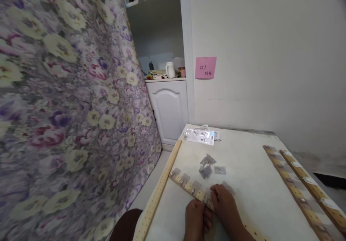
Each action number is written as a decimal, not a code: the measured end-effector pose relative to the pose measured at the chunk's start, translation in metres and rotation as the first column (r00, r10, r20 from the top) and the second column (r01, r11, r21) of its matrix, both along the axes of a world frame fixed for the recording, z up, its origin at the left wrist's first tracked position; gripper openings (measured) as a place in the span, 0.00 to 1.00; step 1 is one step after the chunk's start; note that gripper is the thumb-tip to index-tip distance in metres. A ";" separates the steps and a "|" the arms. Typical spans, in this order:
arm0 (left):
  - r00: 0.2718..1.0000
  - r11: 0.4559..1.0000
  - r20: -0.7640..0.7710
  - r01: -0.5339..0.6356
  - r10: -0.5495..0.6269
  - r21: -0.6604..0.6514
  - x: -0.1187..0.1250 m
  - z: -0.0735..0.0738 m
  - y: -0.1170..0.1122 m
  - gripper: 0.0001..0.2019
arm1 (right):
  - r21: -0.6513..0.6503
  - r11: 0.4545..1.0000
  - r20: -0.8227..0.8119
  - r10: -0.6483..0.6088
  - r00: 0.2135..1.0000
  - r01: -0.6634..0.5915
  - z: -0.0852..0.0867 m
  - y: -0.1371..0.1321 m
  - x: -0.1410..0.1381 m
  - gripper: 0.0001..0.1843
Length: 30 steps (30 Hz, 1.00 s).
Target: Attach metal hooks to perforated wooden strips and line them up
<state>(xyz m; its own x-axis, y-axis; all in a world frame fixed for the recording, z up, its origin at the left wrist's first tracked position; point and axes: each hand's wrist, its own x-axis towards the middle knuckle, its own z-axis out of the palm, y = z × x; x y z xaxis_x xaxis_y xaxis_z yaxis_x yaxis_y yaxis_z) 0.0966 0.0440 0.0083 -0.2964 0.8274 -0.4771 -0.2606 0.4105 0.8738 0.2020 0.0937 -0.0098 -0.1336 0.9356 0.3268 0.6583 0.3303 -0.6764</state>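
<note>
A pale wooden strip with holes (186,186) runs diagonally across the table, with small metal pieces on clear square backings along it. My left hand (195,217) is closed at the strip's near edge, thumb on the wood and fingers curled under it. Just to the right, my right hand (225,202) bends over the same strip, its fingers pinched together beside one of the metal pieces (207,199). What sits between those fingertips is hidden. Past the right hand lies another clear packet (229,187), partly covered. The strip continues beneath my right forearm.
Small grey-clear packets (207,160) and a single flat one (220,170) lie beyond my hands. Clear blister packaging (198,135) rests at the far edge. A longer perforated strip (159,194) lines the table's left side; two fitted strips (293,187) lie at right.
</note>
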 end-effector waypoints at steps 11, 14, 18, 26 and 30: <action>1.000 1.000 -0.022 0.002 -0.002 0.009 0.001 0.000 -0.001 0.09 | 0.008 1.000 0.009 -0.002 1.000 0.002 -0.001 0.000 0.001 0.11; 1.000 1.000 -0.027 -0.005 0.005 -0.012 0.001 0.003 -0.001 0.09 | 0.019 1.000 0.005 -0.001 1.000 0.001 -0.002 0.000 0.001 0.11; 1.000 1.000 -0.013 -0.009 0.009 -0.010 0.002 0.004 -0.001 0.10 | 0.029 1.000 0.000 -0.006 1.000 0.006 -0.003 0.000 0.001 0.11; 1.000 1.000 -0.008 -0.001 0.002 0.011 0.001 0.005 0.000 0.10 | 0.035 0.999 0.031 -0.007 0.999 0.006 -0.004 0.002 -0.001 0.11; 1.000 1.000 -0.006 0.001 -0.001 0.011 0.001 0.008 -0.001 0.11 | 0.070 0.998 0.020 0.002 1.000 -0.003 -0.005 0.002 0.000 0.10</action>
<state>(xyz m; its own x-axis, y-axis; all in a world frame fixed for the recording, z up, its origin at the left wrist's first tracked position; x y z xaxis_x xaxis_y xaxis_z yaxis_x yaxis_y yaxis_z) 0.0981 0.0429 0.0165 -0.2982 0.8329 -0.4661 -0.2549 0.4011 0.8799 0.2018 0.0959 -0.0152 -0.1429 0.9101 0.3891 0.6705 0.3782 -0.6383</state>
